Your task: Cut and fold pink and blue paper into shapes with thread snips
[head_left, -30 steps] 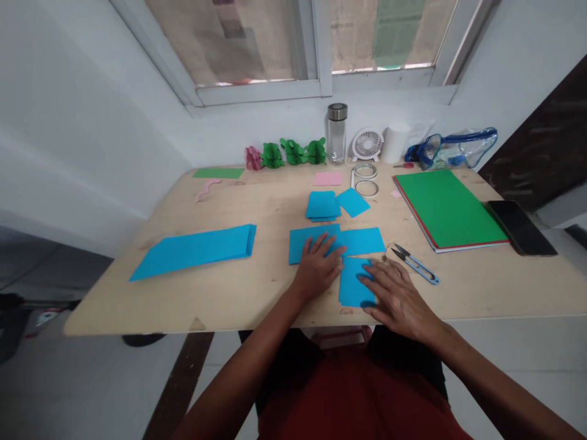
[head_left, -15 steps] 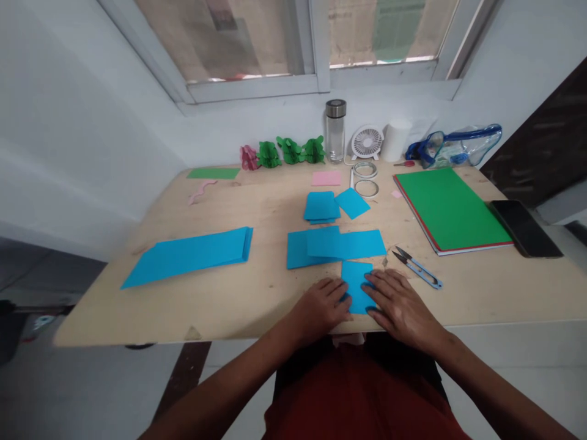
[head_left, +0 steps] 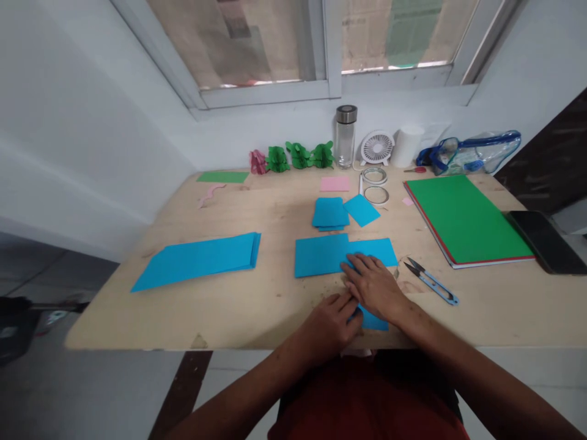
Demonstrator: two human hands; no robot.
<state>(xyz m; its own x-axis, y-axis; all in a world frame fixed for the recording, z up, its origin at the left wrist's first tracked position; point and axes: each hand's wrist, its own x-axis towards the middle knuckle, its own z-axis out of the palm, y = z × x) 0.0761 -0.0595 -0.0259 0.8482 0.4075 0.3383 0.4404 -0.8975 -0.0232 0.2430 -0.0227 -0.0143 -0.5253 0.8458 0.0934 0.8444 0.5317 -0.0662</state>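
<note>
A small blue paper piece (head_left: 375,319) lies at the table's front edge, mostly covered by both hands. My left hand (head_left: 334,321) rests at its left side, fingers bent over its edge; whether they pinch it is hidden. Spread across its upper part is my right hand (head_left: 373,284), palm down, its fingertips reaching the blue strips just behind. Those are a blue rectangle (head_left: 321,255) and another blue strip (head_left: 378,249) to its right. Farther back are a stack of blue squares (head_left: 330,212) and a single tilted blue square (head_left: 362,210).
Long blue sheets (head_left: 197,261) lie left. To the right are blue thread snips (head_left: 431,281), a green sheet stack (head_left: 470,217) and a black phone (head_left: 545,241). Tape rolls (head_left: 376,195), a glass bottle (head_left: 345,137), a fan (head_left: 376,147) and green paper shapes (head_left: 300,156) stand or lie behind.
My right hand has moved up and left over the small blue piece, onto the strips' edge, close to my left hand. The view has shifted slightly, moving the table contents right and down.
</note>
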